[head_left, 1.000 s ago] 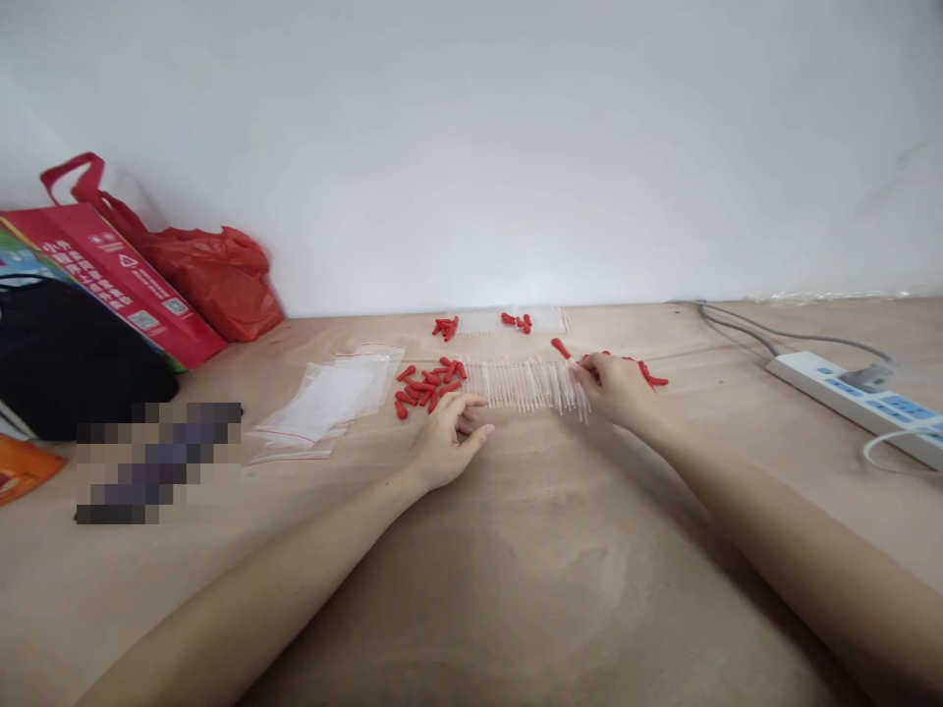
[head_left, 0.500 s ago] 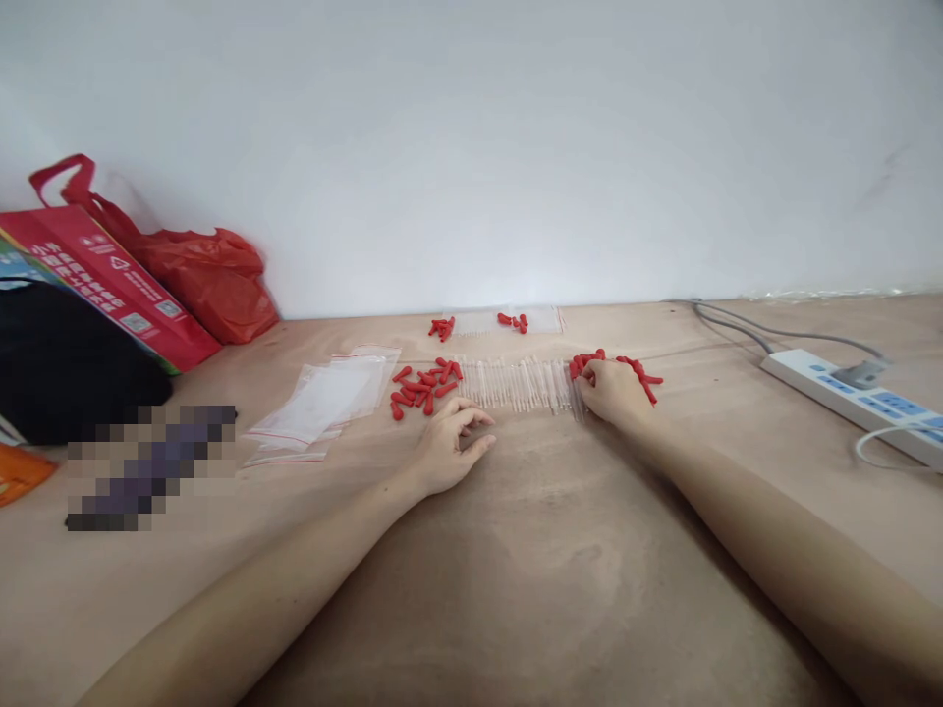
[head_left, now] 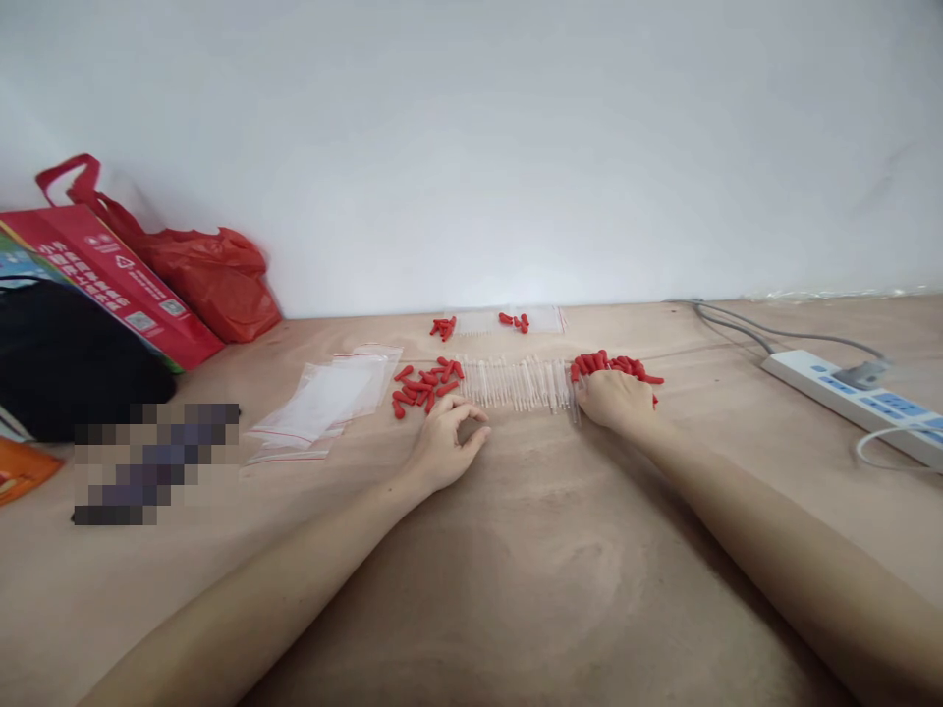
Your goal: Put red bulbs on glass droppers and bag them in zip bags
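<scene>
My left hand (head_left: 444,450) is loosely open, empty; my right hand (head_left: 615,400), grip hidden, is between clear tubes (head_left: 516,384) and red bulbs (head_left: 600,361) on the tabletop (head_left: 516,570) — light fingertip contact should avoid scattering either.

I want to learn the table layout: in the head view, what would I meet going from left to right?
Black bag → red plastic bag → clear zip bags → nearer left pile of red pieces → row of thin clear tubes → right hand → white power strip.
</scene>
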{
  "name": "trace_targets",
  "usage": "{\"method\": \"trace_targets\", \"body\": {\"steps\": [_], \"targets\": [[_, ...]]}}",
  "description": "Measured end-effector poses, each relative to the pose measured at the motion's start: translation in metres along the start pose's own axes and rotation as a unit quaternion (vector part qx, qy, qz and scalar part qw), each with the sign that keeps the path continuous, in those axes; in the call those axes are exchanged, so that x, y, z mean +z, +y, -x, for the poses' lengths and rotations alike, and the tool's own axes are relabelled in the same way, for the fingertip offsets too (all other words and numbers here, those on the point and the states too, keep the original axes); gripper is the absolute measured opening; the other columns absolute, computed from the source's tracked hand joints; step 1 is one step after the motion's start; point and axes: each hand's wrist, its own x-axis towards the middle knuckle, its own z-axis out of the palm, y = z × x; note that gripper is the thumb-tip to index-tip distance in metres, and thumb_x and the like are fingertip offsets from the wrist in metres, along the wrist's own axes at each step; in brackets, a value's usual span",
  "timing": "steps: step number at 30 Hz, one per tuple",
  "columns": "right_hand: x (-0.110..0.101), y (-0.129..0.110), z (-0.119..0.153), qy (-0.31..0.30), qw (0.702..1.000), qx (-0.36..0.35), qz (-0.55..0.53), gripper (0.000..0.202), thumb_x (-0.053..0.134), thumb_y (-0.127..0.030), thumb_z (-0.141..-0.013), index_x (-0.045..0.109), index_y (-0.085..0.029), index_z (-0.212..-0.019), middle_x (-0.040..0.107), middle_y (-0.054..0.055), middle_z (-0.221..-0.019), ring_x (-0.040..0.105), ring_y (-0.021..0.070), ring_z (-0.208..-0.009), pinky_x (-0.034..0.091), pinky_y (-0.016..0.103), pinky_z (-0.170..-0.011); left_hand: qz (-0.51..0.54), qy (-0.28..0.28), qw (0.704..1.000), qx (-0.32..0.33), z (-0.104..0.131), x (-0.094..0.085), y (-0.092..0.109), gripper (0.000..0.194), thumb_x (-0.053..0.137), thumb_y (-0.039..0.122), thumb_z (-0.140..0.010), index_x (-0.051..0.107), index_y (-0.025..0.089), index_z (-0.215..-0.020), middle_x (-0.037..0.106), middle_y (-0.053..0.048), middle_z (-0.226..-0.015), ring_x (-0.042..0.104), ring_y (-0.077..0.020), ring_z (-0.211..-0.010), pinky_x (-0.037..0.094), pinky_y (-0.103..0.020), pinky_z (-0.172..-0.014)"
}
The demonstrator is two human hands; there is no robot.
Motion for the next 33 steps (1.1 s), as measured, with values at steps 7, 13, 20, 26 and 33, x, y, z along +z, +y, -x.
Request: {"method": "trace_targets", "body": {"steps": [7, 13, 20, 26, 33], "targets": [[0.000, -0.003, 0.001, -0.020, 1.000, 0.009, -0.006, 0.026, 0.044, -0.021, -0.076, 0.067, -0.010, -0.079, 0.064, 0.020, -0.079, 0.060, 0.0318, -0.081, 0.041, 0.042, -0.065, -0.153, 0.030, 0.985, -0.079, -0.015, -0.024, -0.008, 0.022, 0.061, 0.027, -0.070, 0.055, 0.018, -0.090, 0.049, -0.006, -0.090, 0.049, -0.0233, -0.087, 0.040, -0.038, -0.077], [-0.003, -0.001, -0.001, -0.017, 0.999, 0.019, -0.027, 0.046, 0.030, -0.038, -0.084, 0.066, -0.009, -0.081, 0.062, 0.022, -0.086, 0.058, 0.0329, -0.085, 0.041, 0.043, -0.068, -0.191, -0.010, 0.974, -0.119, -0.022, -0.039, -0.020, 0.025, 0.060, 0.033, -0.071, 0.048, 0.018, -0.086, 0.047, -0.005, -0.085, 0.050, -0.0208, -0.079, 0.041, -0.033, -0.067], [-0.015, 0.006, -0.004, -0.031, 0.999, 0.030, -0.025, 0.035, 0.036, -0.028, -0.079, 0.066, -0.012, -0.073, 0.063, 0.016, -0.068, 0.060, 0.0285, -0.076, 0.041, 0.037, -0.064, -0.235, -0.031, 0.968, -0.081, -0.024, -0.038, -0.027, 0.011, 0.053, 0.024, -0.075, 0.046, 0.017, -0.080, 0.052, -0.004, -0.075, 0.052, -0.0209, -0.074, 0.040, -0.030, -0.062], [-0.021, 0.013, -0.006, 0.022, 0.999, 0.038, -0.028, 0.032, 0.036, -0.029, -0.080, 0.062, -0.011, -0.082, 0.062, 0.018, -0.081, 0.059, 0.0265, -0.076, 0.039, 0.031, -0.057, -0.306, -0.041, 0.945, -0.106, -0.027, -0.046, -0.016, 0.014, 0.047, 0.016, -0.075, 0.050, 0.015, -0.088, 0.058, -0.008, -0.081, 0.056, -0.0233, -0.076, 0.042, -0.032, -0.064], [-0.023, 0.007, -0.003, 0.072, 0.985, -0.051, -0.150, 0.024, 0.033, -0.033, -0.084, 0.048, -0.015, -0.083, 0.059, 0.011, -0.073, 0.056, 0.0211, -0.066, 0.036, 0.028, -0.055, -0.226, -0.016, 0.972, -0.062, -0.026, -0.043, -0.003, 0.020, 0.044, 0.016, -0.079, 0.059, 0.014, -0.091, 0.055, -0.008, -0.088, 0.055, -0.0204, -0.080, 0.044, -0.033, -0.072]]}}
